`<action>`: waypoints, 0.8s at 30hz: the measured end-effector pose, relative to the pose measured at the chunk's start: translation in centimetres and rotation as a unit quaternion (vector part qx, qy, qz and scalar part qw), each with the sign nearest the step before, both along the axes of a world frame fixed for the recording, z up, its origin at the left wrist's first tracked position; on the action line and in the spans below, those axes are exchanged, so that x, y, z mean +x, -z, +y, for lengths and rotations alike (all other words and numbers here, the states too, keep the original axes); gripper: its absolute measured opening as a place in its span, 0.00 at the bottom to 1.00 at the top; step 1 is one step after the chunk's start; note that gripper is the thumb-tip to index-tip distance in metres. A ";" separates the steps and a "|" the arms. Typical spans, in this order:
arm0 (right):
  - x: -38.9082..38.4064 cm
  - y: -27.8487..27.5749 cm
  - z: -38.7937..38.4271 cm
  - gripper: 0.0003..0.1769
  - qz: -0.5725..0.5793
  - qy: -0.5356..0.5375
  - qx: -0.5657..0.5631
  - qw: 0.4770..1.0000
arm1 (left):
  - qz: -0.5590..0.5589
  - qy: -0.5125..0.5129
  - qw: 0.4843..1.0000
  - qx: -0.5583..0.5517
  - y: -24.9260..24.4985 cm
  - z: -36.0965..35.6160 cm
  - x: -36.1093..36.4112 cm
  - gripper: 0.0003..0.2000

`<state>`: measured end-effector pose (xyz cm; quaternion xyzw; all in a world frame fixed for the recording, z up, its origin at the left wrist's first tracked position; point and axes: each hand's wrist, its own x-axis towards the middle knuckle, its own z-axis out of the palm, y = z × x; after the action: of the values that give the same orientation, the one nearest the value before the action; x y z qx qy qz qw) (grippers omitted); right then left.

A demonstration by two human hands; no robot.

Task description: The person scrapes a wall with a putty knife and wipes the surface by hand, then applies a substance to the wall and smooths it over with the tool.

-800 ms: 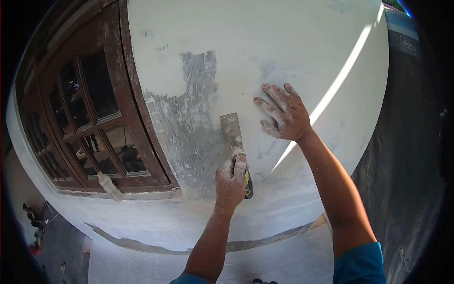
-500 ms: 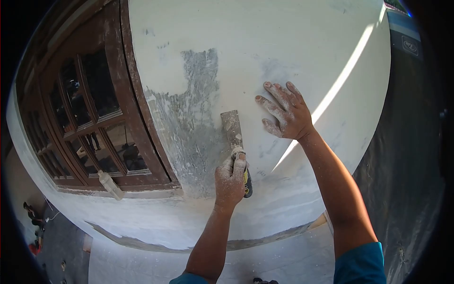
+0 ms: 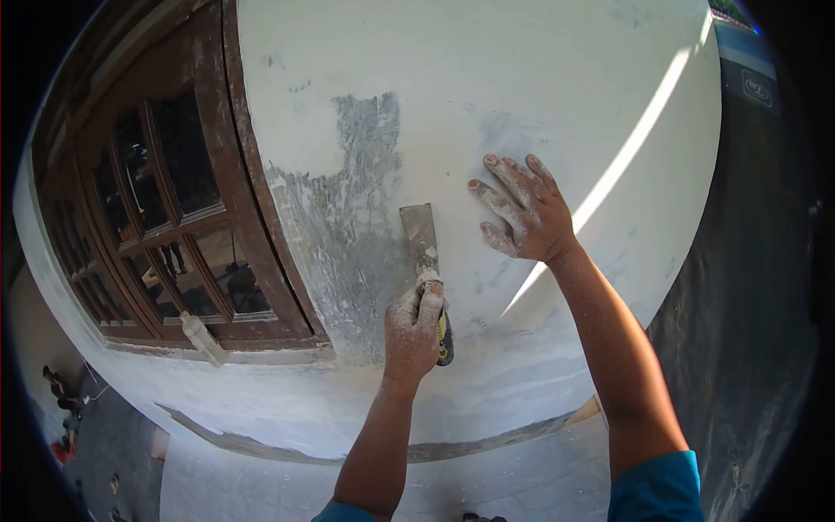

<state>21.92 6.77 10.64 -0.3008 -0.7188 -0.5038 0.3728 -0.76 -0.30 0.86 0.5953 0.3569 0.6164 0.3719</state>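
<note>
My left hand (image 3: 412,335), dusted white, is wrapped round the dark and yellow handle of a putty knife (image 3: 420,233). Its flat blade points up and lies against or very close to the wall (image 3: 435,122), at the right border of a rough grey scraped patch (image 3: 348,226). To the right, my right hand (image 3: 526,209) has its fingers spread on the pale wall and holds nothing. White powder coats those fingers too. Part of the knife's handle is hidden by my left hand.
A brown wooden window (image 3: 165,217) with glass panes is set in the wall at left. A clear plastic bottle (image 3: 203,338) leans on its sill. Pale sheeting (image 3: 252,487) covers the ground below, and a dark sheet (image 3: 731,348) hangs at right.
My left hand and the putty knife have shifted slightly left, the blade moving to the edge of the grey patch. My right hand stays at nearly the same spot on the wall.
</note>
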 end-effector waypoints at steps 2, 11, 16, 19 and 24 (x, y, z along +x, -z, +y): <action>0.0 -0.2 0.0 0.30 0.006 -0.002 -0.007 1.000 | -0.038 0.029 0.999 -0.014 -1.3 -0.2 0.2 0.17; 0.2 -0.3 0.1 0.29 -0.011 -0.019 0.011 1.000 | 0.025 -0.019 0.999 0.040 -1.3 -0.3 0.3 0.17; 0.2 -0.4 0.1 0.30 -0.007 -0.025 0.014 1.000 | 0.009 -0.023 0.999 0.029 -0.3 -0.3 0.4 0.18; 0.2 -0.2 0.1 0.31 -0.010 -0.029 0.008 1.000 | -0.004 0.015 1.000 0.016 -1.9 -0.8 0.3 0.18; 0.3 0.0 0.2 0.31 -0.008 -0.028 0.015 0.999 | -0.014 -0.007 1.000 0.016 -0.1 -1.0 1.1 0.18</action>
<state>22.19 6.93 10.66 -0.2711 -0.7221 -0.5064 0.3855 0.35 -1.28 0.92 0.5901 0.3457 0.6330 0.3627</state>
